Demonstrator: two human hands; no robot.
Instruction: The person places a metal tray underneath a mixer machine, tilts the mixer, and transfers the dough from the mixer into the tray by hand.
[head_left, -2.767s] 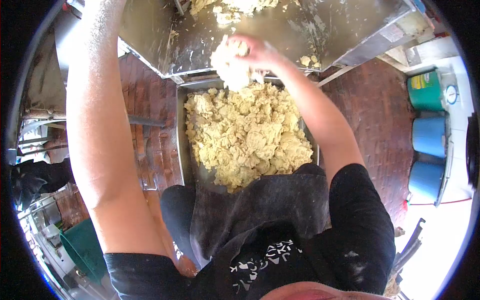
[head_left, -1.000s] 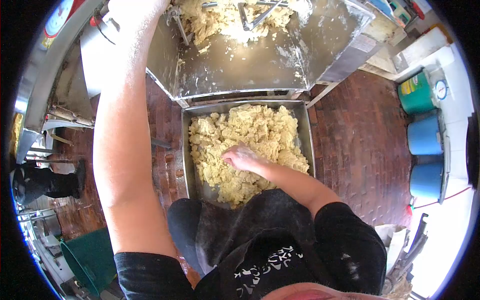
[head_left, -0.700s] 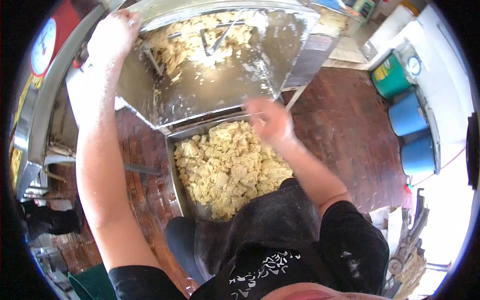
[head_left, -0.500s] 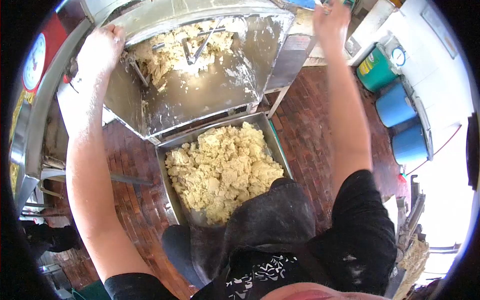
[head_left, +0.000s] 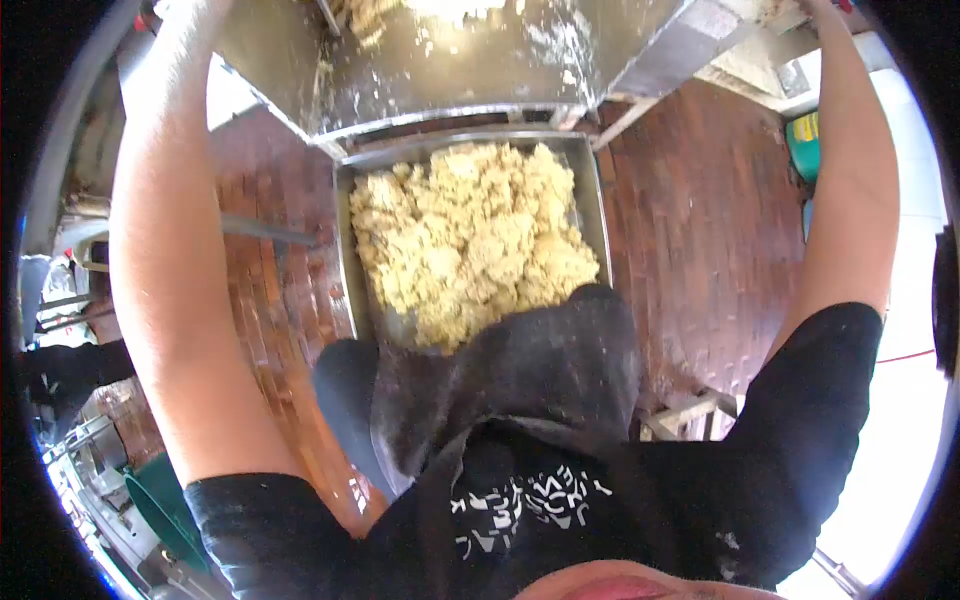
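Note:
Both my arms reach up and away from me. My left forearm (head_left: 170, 200) runs to the top edge at the left wall of a metal mixing trough (head_left: 430, 90), and the hand is cut off by the frame. At the top right my right forearm (head_left: 855, 170) leaves the view too, so that hand is hidden. Crumbly yellow dough (head_left: 480, 235) is heaped in a rectangular metal tray (head_left: 347, 290) on the floor, below the trough's front edge. More dough (head_left: 370, 20) lies at the back of the trough.
Red brick flooring (head_left: 680, 240) surrounds the tray. My dark apron (head_left: 510, 360) and knees are close against its near side. A green bucket (head_left: 803, 145) stands at the right. A metal bar (head_left: 265, 230) juts in from the left, and a green tub (head_left: 165, 510) sits lower left.
The view has tipped downward, so trough and tray sit higher in the frame. Both hands have left the top of the picture. My right arm has swung outward to the right.

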